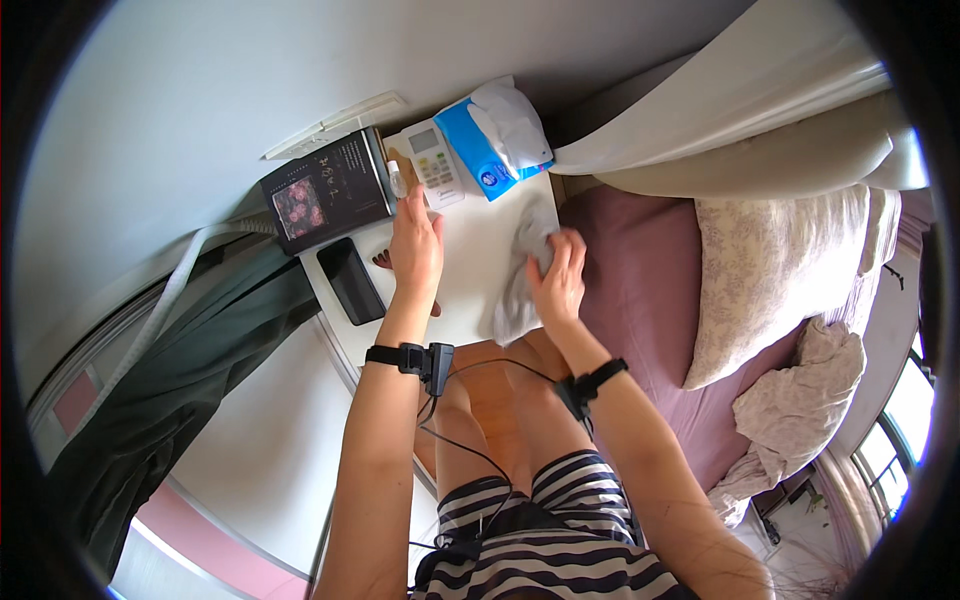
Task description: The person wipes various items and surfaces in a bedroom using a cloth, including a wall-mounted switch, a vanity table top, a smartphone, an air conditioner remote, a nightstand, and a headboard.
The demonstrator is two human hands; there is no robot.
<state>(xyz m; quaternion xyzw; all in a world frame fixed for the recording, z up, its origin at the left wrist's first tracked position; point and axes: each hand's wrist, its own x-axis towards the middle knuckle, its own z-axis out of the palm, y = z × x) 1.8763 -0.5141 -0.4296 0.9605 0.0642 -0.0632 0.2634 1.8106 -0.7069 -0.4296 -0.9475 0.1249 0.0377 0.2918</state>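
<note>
Left hand (415, 245): fingers close together, pointing up-frame, tips at the small clear bottle with white cap (397, 181); can't tell if it's pinched or just touched. Bottle is on the white worktop (470, 240), between the black book with pink flower picture (345, 185) and the white keypad device with grey display (432, 165). Right hand (562, 272): fingers bent over the right side of the crumpled grey cloth (522, 275); cloth blurred, grip can't be confirmed. Cloth lies along the worktop's right edge, bed side. Black smartphone (351, 281) lies flat left of the left wrist, below the book. Blue-and-white soft tissue pack (495, 140) sits right of the keypad device.
</note>
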